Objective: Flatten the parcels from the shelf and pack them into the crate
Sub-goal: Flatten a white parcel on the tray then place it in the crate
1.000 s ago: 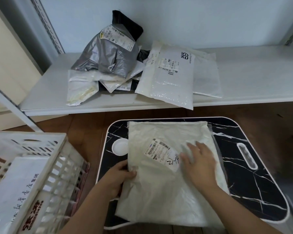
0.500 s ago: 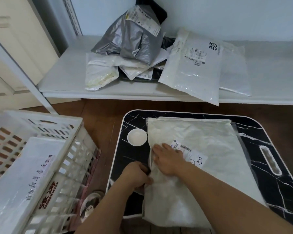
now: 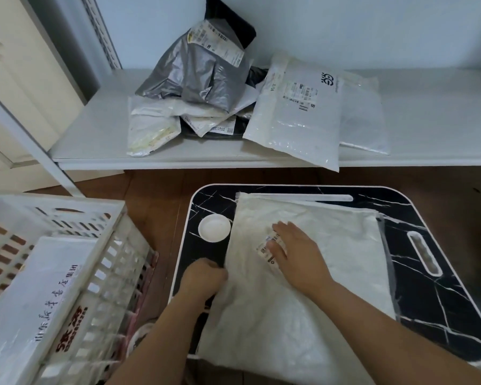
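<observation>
A large cream parcel (image 3: 311, 273) lies on the black marble-patterned table (image 3: 442, 301). My left hand (image 3: 203, 279) grips the parcel's left edge with curled fingers. My right hand (image 3: 297, 251) lies flat on the parcel, fingers straight, partly covering its barcode label (image 3: 267, 250). A white slatted crate (image 3: 75, 273) stands at the left with a flat white parcel (image 3: 31, 301) inside. On the white shelf (image 3: 428, 118) sits a pile of parcels: a silver one (image 3: 200, 70) on top, a white one (image 3: 300, 115) overhanging the front edge.
A round white recess (image 3: 214, 227) marks the table's left side and a slot-shaped handle (image 3: 425, 255) its right. A white shelf post (image 3: 25, 137) slants down at the left. Brown wooden floor (image 3: 153, 195) shows between crate, table and shelf.
My right hand has slid from the parcel's left edge rightwards and up, onto the label. The left hand keeps its grip on the left edge. The camera view has shifted slightly.
</observation>
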The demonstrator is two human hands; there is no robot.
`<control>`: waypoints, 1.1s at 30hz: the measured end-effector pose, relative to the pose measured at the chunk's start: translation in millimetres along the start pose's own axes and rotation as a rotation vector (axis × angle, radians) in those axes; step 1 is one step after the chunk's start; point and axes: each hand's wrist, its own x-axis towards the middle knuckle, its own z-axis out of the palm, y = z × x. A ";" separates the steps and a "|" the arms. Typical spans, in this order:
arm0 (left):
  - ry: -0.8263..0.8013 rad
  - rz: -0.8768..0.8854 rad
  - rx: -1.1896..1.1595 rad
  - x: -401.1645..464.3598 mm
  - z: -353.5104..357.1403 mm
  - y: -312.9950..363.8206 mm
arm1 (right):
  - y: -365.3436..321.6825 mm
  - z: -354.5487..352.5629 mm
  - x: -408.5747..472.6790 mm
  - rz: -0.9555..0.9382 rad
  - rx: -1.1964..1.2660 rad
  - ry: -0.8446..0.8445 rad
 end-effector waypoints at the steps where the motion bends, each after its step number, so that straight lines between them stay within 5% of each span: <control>1: 0.067 0.005 -0.070 3.4 1.1 5.3 | 8.7 -2.2 -12.6 0.026 -0.093 -0.005; 6: 0.094 0.019 0.083 29.2 17.8 24.0 | 18.8 19.2 -75.1 0.161 -0.313 -0.180; 11: 0.301 0.087 -0.145 35.7 -0.3 32.9 | 61.7 45.4 -101.9 0.109 -0.425 -0.333; 15: 0.433 0.203 0.081 38.4 -14.8 18.0 | 59.8 21.9 -86.9 -0.102 -0.446 -0.353; 19: 0.448 0.243 0.347 33.7 -3.9 11.5 | 70.1 5.7 -74.9 -0.068 -0.350 -0.473; 23: 0.573 0.462 0.506 28.1 15.1 -2.1 | 68.9 -6.1 -66.4 0.034 -0.214 -0.323; 27: 0.448 0.714 0.656 14.8 51.8 -18.9 | 41.4 16.4 -54.8 0.041 -0.303 -0.039; 33: 0.338 0.759 0.778 10.6 87.1 -41.9 | 44.8 49.5 -56.1 -0.029 -0.457 -0.045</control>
